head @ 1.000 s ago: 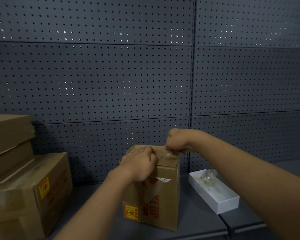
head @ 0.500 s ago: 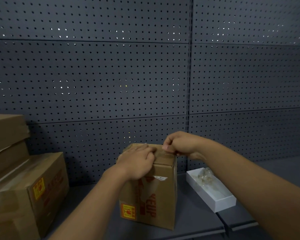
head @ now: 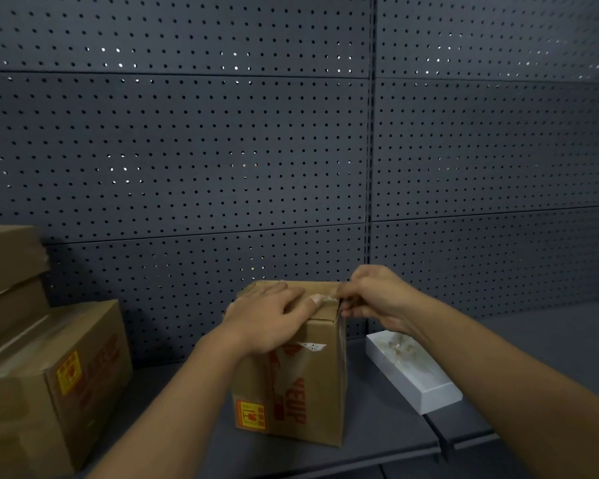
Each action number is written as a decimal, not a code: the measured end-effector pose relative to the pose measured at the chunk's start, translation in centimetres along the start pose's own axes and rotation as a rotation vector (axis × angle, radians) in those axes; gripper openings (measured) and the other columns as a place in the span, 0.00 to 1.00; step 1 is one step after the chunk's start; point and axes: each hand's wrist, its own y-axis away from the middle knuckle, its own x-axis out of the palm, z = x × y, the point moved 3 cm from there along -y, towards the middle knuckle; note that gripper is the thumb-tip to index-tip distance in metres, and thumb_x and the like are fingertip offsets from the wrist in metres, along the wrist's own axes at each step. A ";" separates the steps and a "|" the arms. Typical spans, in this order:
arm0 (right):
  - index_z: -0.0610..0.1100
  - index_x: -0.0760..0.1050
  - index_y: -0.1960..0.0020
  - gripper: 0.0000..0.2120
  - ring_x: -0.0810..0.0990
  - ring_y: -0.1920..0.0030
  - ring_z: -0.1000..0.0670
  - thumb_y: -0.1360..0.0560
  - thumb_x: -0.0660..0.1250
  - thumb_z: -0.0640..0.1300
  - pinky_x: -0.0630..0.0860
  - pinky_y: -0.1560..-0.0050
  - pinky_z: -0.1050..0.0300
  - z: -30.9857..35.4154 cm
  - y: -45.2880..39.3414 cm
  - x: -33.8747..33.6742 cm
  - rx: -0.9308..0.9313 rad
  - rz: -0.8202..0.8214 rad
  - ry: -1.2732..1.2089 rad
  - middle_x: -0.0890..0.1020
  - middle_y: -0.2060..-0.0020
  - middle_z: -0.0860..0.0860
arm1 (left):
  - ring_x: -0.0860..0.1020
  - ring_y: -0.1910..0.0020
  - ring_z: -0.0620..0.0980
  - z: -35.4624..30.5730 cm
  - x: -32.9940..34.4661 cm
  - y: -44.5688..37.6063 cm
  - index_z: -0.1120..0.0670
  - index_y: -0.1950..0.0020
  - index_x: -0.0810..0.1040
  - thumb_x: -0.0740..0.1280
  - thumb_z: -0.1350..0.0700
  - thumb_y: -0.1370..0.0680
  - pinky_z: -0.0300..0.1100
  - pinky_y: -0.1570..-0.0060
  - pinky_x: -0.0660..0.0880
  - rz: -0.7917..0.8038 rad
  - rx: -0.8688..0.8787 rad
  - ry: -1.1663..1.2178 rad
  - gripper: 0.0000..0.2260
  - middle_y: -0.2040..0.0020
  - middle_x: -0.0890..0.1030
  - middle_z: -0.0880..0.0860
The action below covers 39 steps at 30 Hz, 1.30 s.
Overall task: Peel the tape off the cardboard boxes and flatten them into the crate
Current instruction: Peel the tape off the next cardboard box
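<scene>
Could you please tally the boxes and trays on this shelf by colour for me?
Brown cardboard boxes: 3, the taped box under the left hand and right hand, the large box at left, and the box stacked on it
White trays: 1, the white tray
Total: 4

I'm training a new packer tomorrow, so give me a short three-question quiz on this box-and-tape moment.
1. True or false: the left hand lies flat on top of the middle cardboard box.
2. Where does the white tray sit relative to that box? A) on its right, B) on its left, C) on top of it.
3. Fill in: the right hand works at the box's top right edge, where clear ____ shows.

Key: 1 true; 2 A; 3 tape.
</scene>
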 end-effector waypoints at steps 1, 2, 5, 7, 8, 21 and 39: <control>0.41 0.68 0.58 0.14 0.82 0.65 0.46 0.25 0.73 0.30 0.84 0.62 0.54 -0.2 0.2 -0.3 0.030 0.017 -0.049 0.80 0.65 0.40 | 0.57 0.18 0.49 0.0 -0.1 0.2 0.37 0.20 0.63 0.43 0.24 0.22 0.54 0.22 0.56 -0.011 -0.009 -0.008 0.35 0.17 0.61 0.45; 0.40 0.70 0.60 0.13 0.83 0.62 0.45 0.25 0.72 0.29 0.85 0.59 0.54 -0.5 0.5 -0.7 0.065 0.039 -0.102 0.81 0.64 0.39 | 0.57 0.18 0.49 -0.2 -0.1 0.4 0.37 0.19 0.63 0.44 0.25 0.21 0.53 0.22 0.56 -0.028 -0.008 -0.017 0.34 0.17 0.60 0.45; 0.37 0.75 0.64 0.13 0.85 0.51 0.43 0.23 0.69 0.29 0.85 0.49 0.50 -1.5 1.8 -1.7 0.160 0.084 -0.252 0.84 0.58 0.39 | 0.58 0.19 0.49 -0.7 0.0 0.7 0.38 0.19 0.63 0.40 0.21 0.26 0.54 0.21 0.56 -0.036 0.012 -0.026 0.41 0.17 0.61 0.46; 0.38 0.72 0.60 0.11 0.86 0.50 0.42 0.21 0.68 0.29 0.84 0.46 0.47 -2.2 2.6 -1.7 0.183 0.075 -0.252 0.86 0.59 0.40 | 0.57 0.18 0.50 -0.8 -0.1 0.9 0.38 0.19 0.61 0.38 0.15 0.34 0.57 0.21 0.55 -0.015 0.023 -0.019 0.50 0.17 0.60 0.46; 0.39 0.71 0.59 0.11 0.86 0.50 0.42 0.21 0.67 0.28 0.83 0.45 0.45 -2.5 2.9 -1.4 0.183 0.067 -0.238 0.86 0.60 0.41 | 0.56 0.18 0.50 -0.9 -0.3 1.1 0.38 0.18 0.60 0.39 0.13 0.37 0.58 0.21 0.54 0.003 0.038 -0.032 0.53 0.17 0.59 0.45; 0.34 0.77 0.48 0.11 0.86 0.46 0.39 0.24 0.75 0.39 0.85 0.48 0.50 0.5 1.7 1.2 -0.006 0.053 -0.198 0.84 0.50 0.35 | 0.60 0.20 0.50 0.9 -1.8 2.8 0.38 0.17 0.55 0.49 0.19 0.29 0.55 0.23 0.60 -0.085 0.039 -0.028 0.43 0.18 0.60 0.43; 0.42 0.67 0.50 0.14 0.80 0.59 0.44 0.24 0.66 0.26 0.81 0.57 0.53 -0.4 0.2 10.1 -0.194 0.191 0.006 0.80 0.51 0.38 | 0.82 0.45 0.52 4.6 0.3 4.5 0.47 0.38 0.80 0.67 0.36 0.24 0.50 0.46 0.77 -0.135 -0.413 1.095 0.21 0.42 0.84 0.52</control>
